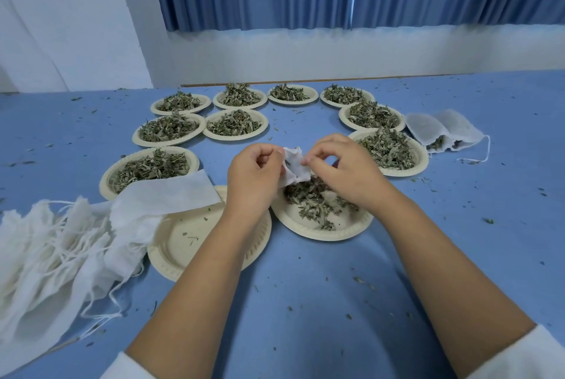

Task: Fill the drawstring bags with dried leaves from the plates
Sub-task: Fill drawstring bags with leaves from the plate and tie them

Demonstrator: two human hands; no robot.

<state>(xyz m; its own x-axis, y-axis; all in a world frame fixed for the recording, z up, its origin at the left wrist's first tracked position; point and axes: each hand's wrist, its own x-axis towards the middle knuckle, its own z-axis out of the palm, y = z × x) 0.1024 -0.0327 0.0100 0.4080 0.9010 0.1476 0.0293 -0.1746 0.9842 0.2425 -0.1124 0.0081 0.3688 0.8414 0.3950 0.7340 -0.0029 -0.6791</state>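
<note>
Head view: left hand [255,172] and right hand [342,169] each pinched the rim of a small white cloth drawstring bag [294,167], held above a half-emptied cream paper plate [321,230] of dried green leaves [310,199]. Bare blue tabletop [305,302] lay nearer the person.

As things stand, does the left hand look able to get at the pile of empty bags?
Probably, but not straight away: the left hand pinches the small bag with the right hand. Once it lets go, the pile of empty bags lies just beyond the nearly empty plate, nothing standing between.
</note>
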